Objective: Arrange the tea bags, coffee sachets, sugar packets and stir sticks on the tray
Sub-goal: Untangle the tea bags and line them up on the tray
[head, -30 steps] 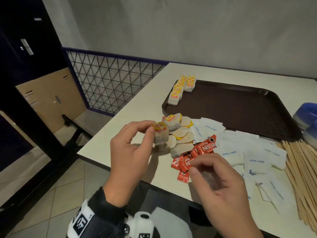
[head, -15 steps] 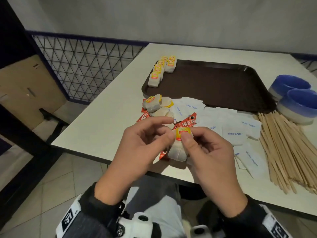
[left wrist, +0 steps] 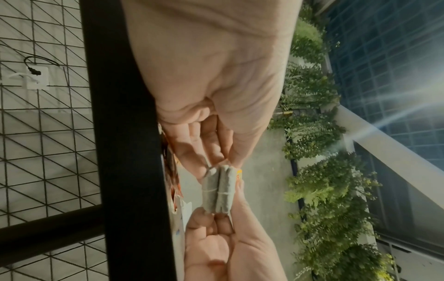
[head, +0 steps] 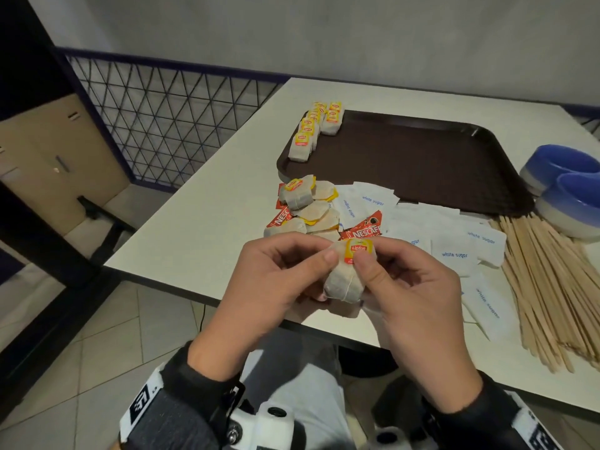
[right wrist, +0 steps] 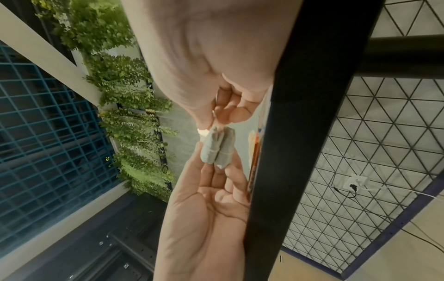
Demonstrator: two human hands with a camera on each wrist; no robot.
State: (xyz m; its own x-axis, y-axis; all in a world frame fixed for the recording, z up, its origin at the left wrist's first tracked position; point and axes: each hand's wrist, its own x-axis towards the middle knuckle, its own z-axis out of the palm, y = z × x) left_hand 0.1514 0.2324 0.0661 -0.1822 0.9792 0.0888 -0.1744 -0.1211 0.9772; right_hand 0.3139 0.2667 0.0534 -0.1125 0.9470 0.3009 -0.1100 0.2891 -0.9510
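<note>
Tea bag [head: 345, 277], Lipton tag up, was pinched between left hand [head: 276, 287] and right hand [head: 412, 306] above the desk's [head: 201, 228] near edge, both grips curled on it, short of the brown tray [head: 422, 164].

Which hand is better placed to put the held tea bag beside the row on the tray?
Probably left hand: both pinch the tea bag, but the row lies along the tray's left edge.

Two blue bowls [head: 565, 186] beside mesh railing [head: 168, 125]
</note>
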